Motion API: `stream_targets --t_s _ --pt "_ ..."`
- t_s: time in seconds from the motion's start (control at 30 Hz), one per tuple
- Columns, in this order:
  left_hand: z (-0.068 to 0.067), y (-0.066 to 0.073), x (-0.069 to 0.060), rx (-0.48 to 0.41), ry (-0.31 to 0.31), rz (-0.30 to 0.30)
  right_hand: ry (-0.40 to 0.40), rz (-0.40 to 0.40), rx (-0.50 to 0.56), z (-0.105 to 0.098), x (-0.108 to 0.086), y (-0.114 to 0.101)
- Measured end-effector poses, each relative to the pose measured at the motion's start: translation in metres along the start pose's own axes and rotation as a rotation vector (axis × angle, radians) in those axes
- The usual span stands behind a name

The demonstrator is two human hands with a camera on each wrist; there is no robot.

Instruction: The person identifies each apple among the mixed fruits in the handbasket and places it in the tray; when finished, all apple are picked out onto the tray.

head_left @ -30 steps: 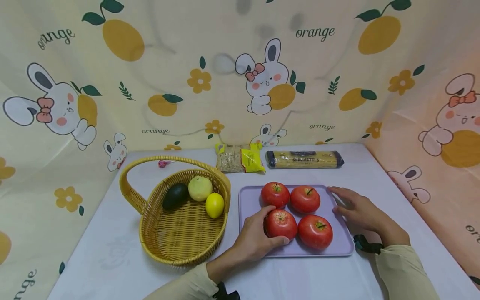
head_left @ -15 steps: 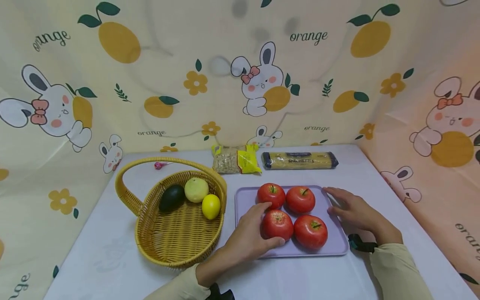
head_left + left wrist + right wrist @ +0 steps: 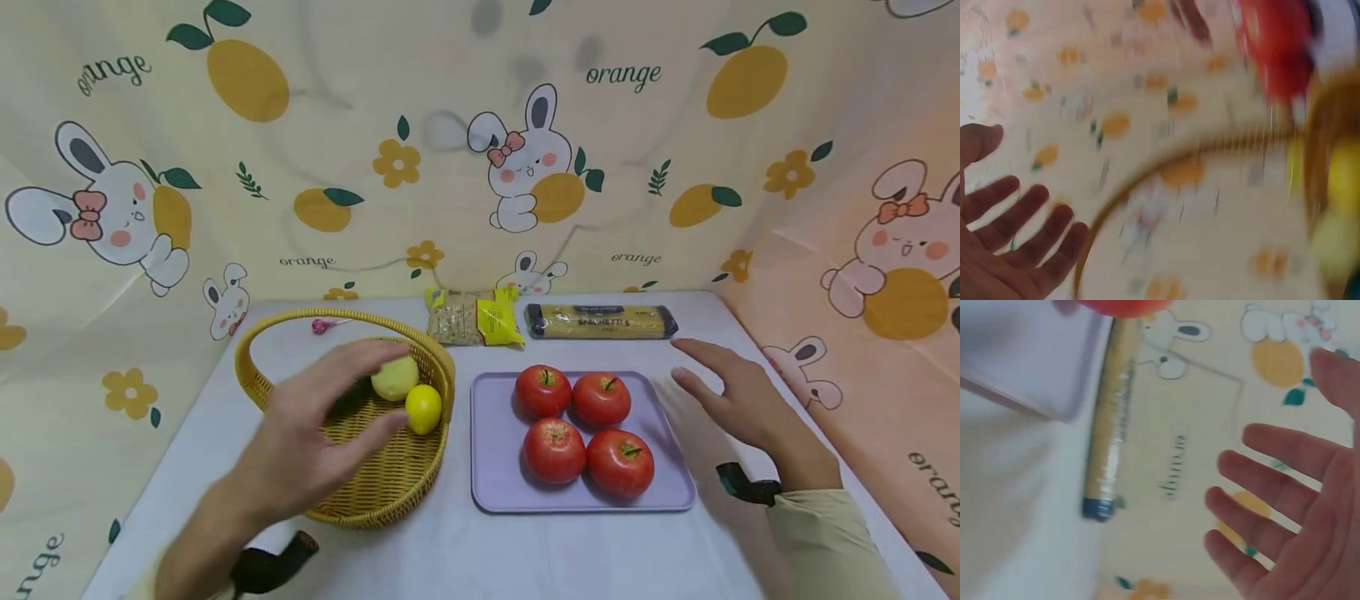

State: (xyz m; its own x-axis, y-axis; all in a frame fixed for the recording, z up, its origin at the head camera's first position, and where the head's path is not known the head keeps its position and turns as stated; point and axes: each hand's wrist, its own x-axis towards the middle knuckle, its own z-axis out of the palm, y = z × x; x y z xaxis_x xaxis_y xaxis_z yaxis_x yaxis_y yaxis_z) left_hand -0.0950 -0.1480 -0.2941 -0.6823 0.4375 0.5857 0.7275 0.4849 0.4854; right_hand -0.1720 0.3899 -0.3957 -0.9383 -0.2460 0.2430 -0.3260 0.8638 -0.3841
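Observation:
My left hand [image 3: 303,437] hovers over the wicker basket [image 3: 382,500], fingers extended, holding nothing. Inside the basket are a pale green round fruit [image 3: 397,379], a lemon [image 3: 423,408] and a dark green avocado, mostly hidden behind the hand. In the left wrist view the left hand [image 3: 1016,237] has its fingers spread beside the blurred basket handle [image 3: 1147,175]. Several red apples [image 3: 554,451] sit on the lilac tray [image 3: 498,492]. To the right of the tray, my right hand [image 3: 738,400] is raised with loosely extended fingers, holding nothing; its spread fingers also show in the right wrist view.
Behind the tray lies a spaghetti pack [image 3: 602,322], with a yellow and clear food bag [image 3: 475,318] to its left. A small pink-wrapped lollipop [image 3: 320,326] lies behind the basket. A printed cloth [image 3: 450,200] encloses the white table [image 3: 570,558] at the back and sides.
My left hand has let go of the front left apple and moved left over the basket. My right hand has shifted right and up from the tray edge. The apples rest on the tray.

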Motion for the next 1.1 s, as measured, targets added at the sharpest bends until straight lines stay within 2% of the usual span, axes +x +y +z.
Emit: stream_targets --t_s 0.07,0.13,0.23,0.3,0.33,0.37,0.4,0.53,0.6,0.67,0.77,0.87,1.0,1.1 --pt "-0.029 -0.004 -0.003 0.106 0.090 0.050 0.048 -0.028 -0.026 -0.014 0.002 -0.007" --pt "-0.055 -0.007 -0.004 0.239 0.166 0.070 0.092 -0.059 -0.057 -0.029 0.005 -0.015" --pt "-0.088 -0.013 -0.007 0.454 0.260 0.048 0.163 -0.110 -0.116 -0.050 0.010 -0.027" --pt "-0.106 -0.020 -0.008 0.558 0.306 0.029 0.220 -0.160 -0.148 -0.065 0.014 -0.034" --pt "-0.115 -0.026 -0.010 0.595 0.334 0.022 0.249 -0.182 -0.164 -0.072 0.016 -0.038" --pt "-0.124 -0.032 -0.012 0.639 0.332 0.008 0.279 -0.203 -0.176 -0.078 0.019 -0.041" --pt "-0.130 -0.039 -0.013 0.651 0.365 0.018 0.310 -0.225 -0.181 -0.085 0.020 -0.044" --pt "-0.155 -0.061 -0.016 0.677 0.402 0.047 0.411 -0.307 -0.201 -0.108 0.028 -0.054" --pt "-0.159 -0.065 -0.015 0.678 0.425 0.053 0.448 -0.328 -0.218 -0.116 0.030 -0.057" --pt "-0.161 -0.065 -0.016 0.710 0.424 0.029 0.473 -0.333 -0.246 -0.123 0.031 -0.059" --pt "-0.157 -0.060 -0.016 0.755 0.414 -0.037 0.496 -0.326 -0.300 -0.128 0.031 -0.057" --pt "-0.152 -0.064 -0.018 0.780 0.387 -0.099 0.515 -0.341 -0.353 -0.125 0.030 -0.050" --pt "-0.144 -0.082 -0.026 0.863 0.290 -0.176 0.483 -0.324 -0.392 -0.107 0.025 -0.035" --pt "-0.134 -0.098 -0.036 0.960 0.172 -0.260 0.400 -0.265 -0.393 -0.088 0.019 -0.022"
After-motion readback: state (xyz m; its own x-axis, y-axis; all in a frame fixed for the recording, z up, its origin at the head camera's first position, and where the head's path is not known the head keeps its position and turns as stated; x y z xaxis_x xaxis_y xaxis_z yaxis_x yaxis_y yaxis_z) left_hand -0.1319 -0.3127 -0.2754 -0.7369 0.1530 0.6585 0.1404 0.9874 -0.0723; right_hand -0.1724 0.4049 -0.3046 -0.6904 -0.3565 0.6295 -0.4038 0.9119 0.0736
